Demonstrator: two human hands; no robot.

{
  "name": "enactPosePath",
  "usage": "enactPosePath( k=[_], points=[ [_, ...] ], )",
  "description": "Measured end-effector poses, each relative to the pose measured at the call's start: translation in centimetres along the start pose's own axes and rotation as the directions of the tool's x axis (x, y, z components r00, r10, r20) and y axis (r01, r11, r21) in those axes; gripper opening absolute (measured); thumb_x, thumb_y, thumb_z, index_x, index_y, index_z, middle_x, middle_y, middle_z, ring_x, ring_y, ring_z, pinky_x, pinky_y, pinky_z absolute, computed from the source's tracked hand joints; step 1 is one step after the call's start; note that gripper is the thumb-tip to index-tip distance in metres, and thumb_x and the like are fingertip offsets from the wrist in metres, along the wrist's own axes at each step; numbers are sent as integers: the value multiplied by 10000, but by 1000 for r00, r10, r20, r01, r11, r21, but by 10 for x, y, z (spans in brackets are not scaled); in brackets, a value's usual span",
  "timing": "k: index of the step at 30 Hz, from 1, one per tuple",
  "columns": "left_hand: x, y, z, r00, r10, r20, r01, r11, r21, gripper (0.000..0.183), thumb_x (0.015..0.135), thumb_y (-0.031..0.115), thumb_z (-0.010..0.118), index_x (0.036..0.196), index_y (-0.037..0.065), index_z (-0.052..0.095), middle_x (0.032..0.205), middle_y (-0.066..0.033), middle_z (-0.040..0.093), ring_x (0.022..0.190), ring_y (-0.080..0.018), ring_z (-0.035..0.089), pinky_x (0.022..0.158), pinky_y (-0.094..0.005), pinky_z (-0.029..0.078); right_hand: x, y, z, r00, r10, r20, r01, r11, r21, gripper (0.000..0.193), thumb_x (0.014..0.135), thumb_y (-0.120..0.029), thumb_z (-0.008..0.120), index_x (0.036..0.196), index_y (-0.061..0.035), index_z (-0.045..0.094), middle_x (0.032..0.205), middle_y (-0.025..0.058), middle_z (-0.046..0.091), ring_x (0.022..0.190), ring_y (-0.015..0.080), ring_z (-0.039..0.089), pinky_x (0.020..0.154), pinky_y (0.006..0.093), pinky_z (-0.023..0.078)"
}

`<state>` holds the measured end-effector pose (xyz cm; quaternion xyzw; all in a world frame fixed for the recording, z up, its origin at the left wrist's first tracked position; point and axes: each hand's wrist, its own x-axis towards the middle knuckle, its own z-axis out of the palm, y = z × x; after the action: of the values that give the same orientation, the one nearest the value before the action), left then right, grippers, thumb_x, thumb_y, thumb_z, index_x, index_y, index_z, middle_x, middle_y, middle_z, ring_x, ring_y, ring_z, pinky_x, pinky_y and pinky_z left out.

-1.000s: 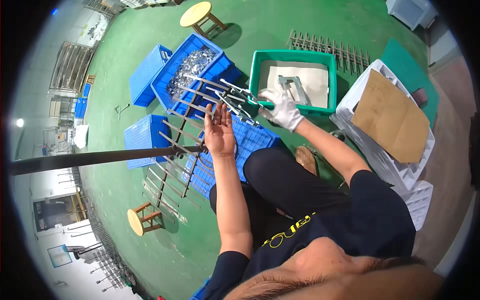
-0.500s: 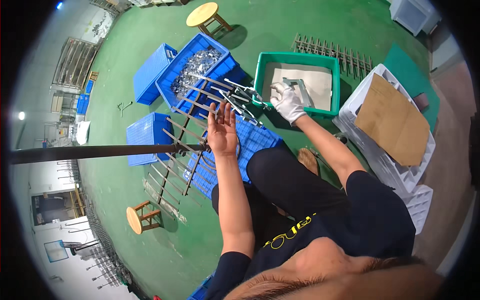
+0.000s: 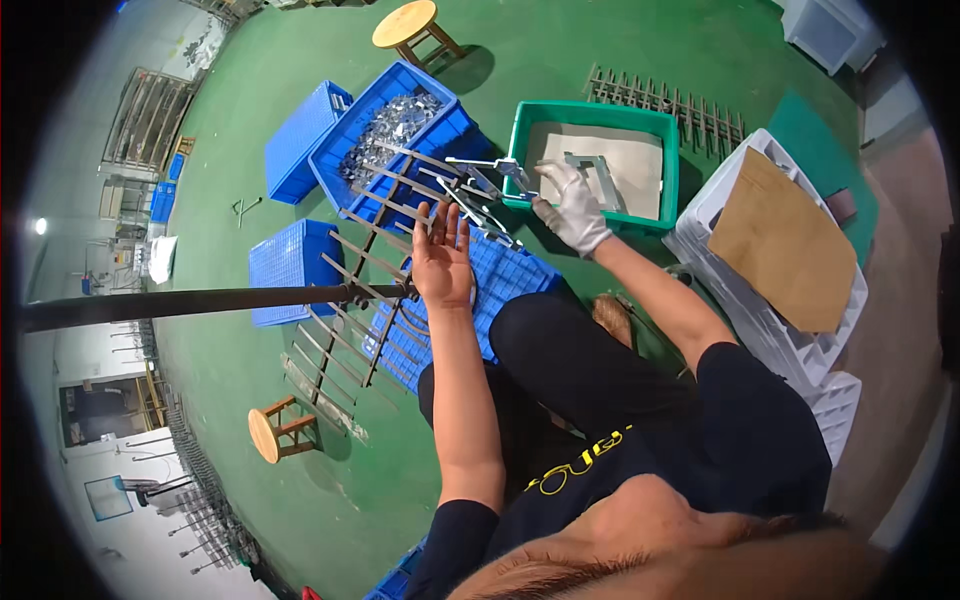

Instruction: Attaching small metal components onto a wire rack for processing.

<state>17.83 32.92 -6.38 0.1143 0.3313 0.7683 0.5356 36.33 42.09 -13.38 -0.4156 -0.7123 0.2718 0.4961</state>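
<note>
My bare left hand [image 3: 441, 262] is raised palm up beside the prongs of a dark metal rack [image 3: 385, 215], its fingers extended and slightly apart. White-gloved, my right hand [image 3: 574, 210] is at the rack's right end, thumb and fingers bent around the end of a silver metal bracket [image 3: 517, 177]; the exact contact is small in view. More brackets [image 3: 478, 207] hang on the prongs between my hands. Just beyond the glove, a flat grey bracket [image 3: 597, 180] lies on the lining of a green bin [image 3: 672, 165].
Beneath the rack stands an upturned blue crate [image 3: 510, 275]. A blue bin [image 3: 450, 125] of small shiny metal parts is farther off. A dark pole [image 3: 200, 307] runs in from the left. White stacked trays with cardboard [image 3: 785, 240] stand right; wooden stools [image 3: 405, 22] stand on the floor.
My right hand has moved slightly left and its fingers have come in around the bracket's end, which has shifted. The left hand has barely moved.
</note>
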Motion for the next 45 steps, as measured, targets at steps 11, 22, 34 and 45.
enactPosePath(
  k=[11, 22, 34, 45],
  points=[
    [-10, 3, 1, 1000, -2, -31, 1, 1000, -27, 316, 909, 277, 479, 1170, 102, 515, 1080, -99, 581, 1020, -213, 561, 835, -340, 440, -28, -67, 6, 936, 99, 338, -153, 979, 137, 389, 756, -201, 593, 1109, -41, 549, 1030, 87, 589, 917, 250, 561, 811, 297, 441],
    [1, -7, -40, 986, 1, -169, 18, 994, 108, 351, 789, 269, 668, 1067, 87, 556, 859, -51, 628, 707, -140, 598, 617, -241, 451, -2, -133, 35, 712, 182, 678, -594, 670, 445, 293, 857, -282, 501, 964, -27, 596, 807, 25, 594, 751, 127, 533, 720, 231, 429],
    [-10, -25, -24, 883, 374, -283, -252, 887, 387, 179, 776, 189, 650, 806, 16, 616, 682, -47, 596, 572, -106, 511, 549, -216, 424, -17, -133, 51, 704, 265, 659, -636, 648, 419, 182, 844, -213, 512, 872, -62, 610, 731, 5, 570, 638, 82, 480, 581, 199, 374],
    [-11, -22, -19, 892, 433, -127, -296, 774, 559, 206, 802, 188, 600, 746, -10, 616, 635, -42, 586, 561, -109, 505, 548, -203, 410, -16, -120, 55, 784, 244, 571, -592, 573, 567, 151, 822, -164, 498, 758, -76, 602, 629, -11, 514, 553, 70, 418, 531, 201, 337]
  ],
)
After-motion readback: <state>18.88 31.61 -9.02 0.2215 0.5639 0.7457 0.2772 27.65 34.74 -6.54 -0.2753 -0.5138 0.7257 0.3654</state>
